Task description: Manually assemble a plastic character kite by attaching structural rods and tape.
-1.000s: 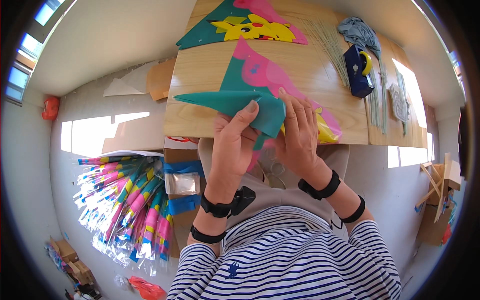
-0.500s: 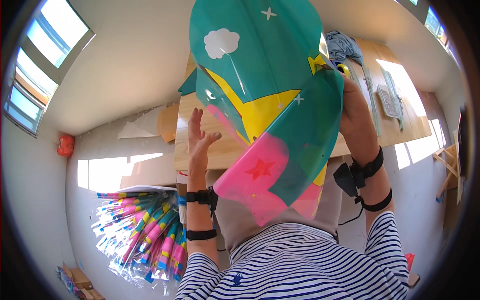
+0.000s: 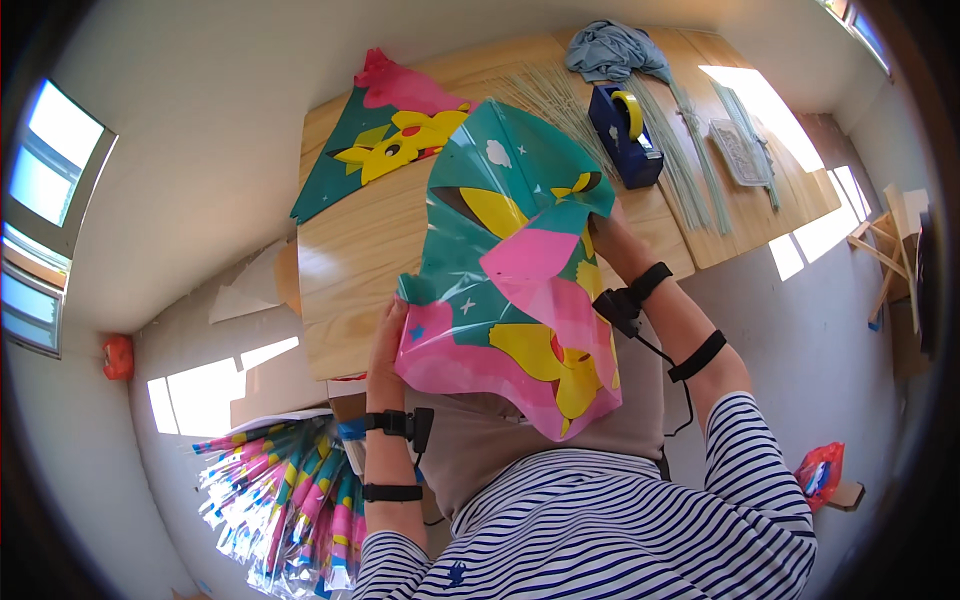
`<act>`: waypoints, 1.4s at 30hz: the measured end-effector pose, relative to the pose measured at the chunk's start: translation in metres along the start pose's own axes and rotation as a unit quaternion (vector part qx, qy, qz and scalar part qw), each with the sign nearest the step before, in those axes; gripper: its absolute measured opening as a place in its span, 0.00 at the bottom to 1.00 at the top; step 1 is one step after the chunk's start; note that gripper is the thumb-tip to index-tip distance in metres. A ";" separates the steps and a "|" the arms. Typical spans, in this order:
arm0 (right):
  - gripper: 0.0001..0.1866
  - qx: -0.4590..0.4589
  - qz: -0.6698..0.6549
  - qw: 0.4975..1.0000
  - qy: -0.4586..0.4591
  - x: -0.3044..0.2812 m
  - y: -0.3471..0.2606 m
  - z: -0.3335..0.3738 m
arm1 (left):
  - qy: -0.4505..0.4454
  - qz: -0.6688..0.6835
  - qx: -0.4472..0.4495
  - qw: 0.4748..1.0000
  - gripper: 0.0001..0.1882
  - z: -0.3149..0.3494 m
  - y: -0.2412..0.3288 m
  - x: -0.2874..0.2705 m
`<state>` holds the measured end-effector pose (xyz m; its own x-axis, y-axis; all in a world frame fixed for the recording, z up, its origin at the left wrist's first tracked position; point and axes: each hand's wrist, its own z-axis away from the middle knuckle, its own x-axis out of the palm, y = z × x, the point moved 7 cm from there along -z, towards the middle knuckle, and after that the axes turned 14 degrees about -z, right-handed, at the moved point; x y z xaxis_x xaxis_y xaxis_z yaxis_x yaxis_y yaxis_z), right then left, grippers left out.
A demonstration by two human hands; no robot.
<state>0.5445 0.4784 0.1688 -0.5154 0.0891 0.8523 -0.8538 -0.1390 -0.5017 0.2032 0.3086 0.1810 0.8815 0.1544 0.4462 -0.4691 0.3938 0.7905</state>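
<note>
A thin, shiny plastic kite sail (image 3: 455, 345), printed green, pink and yellow with a cartoon figure, hangs in front of me above the table's near edge. Its right part is folded over, and the lower end sags toward my lap. My left hand (image 3: 390, 338) is closed on its left edge, the thumb in front and the fingers mostly hidden behind the film. My right hand (image 3: 612, 238) grips the right edge, largely covered by the sail. On the table's far left lies a stack of similar printed sails (image 3: 350, 130).
On the wooden table (image 3: 350, 270) are a blue tape dispenser (image 3: 625, 140), bundles of thin pale rods (image 3: 672, 150), a clear plastic box (image 3: 738, 152) and a grey-blue cloth (image 3: 615, 52). Several wrapped rolled kites (image 3: 285, 490) fan out at lower left. A red bag (image 3: 820, 475) sits at right.
The sail has come down and nearer to me, uncovering the tape dispenser and the stack behind. My left hand, open and apart before, now holds the sail's left edge.
</note>
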 end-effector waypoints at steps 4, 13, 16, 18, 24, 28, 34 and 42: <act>0.17 0.058 0.255 0.958 0.118 -0.042 -0.005 0.007 | 0.066 -0.111 0.046 0.991 0.22 -0.009 0.004 -0.070; 0.31 -0.222 0.689 0.690 0.019 0.034 -0.036 0.082 | 0.346 -0.626 0.077 0.695 0.29 -0.006 0.148 -0.181; 0.34 -0.086 0.712 0.689 -0.104 0.060 0.004 0.115 | 0.404 -0.823 0.103 0.385 0.36 -0.001 0.160 -0.096; 0.35 -0.056 0.729 0.646 -0.219 0.077 0.030 0.145 | 0.305 -0.843 0.226 0.380 0.40 0.002 0.139 -0.057; 0.27 -0.169 0.781 0.492 -0.345 0.069 0.040 0.175 | 0.011 -0.818 0.205 0.538 0.48 0.010 -0.004 0.041; 0.16 -0.161 0.850 0.450 -0.223 0.035 -0.005 0.133 | -0.025 -0.819 0.225 0.528 0.45 0.007 -0.022 0.072; 0.13 -0.253 0.738 0.626 0.015 0.026 -0.124 0.064 | -0.076 -0.759 0.231 0.604 0.39 -0.006 -0.025 0.096; 0.15 -0.078 0.473 0.847 0.228 -0.032 -0.204 -0.024 | -0.040 -0.764 0.238 0.598 0.33 -0.027 -0.018 0.090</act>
<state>0.7331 0.5271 0.2407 -0.9188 0.3886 -0.0696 -0.0243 -0.2315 -0.9725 0.2927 0.3398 0.1958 0.3038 -0.1080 -0.9466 0.9026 -0.2854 0.3223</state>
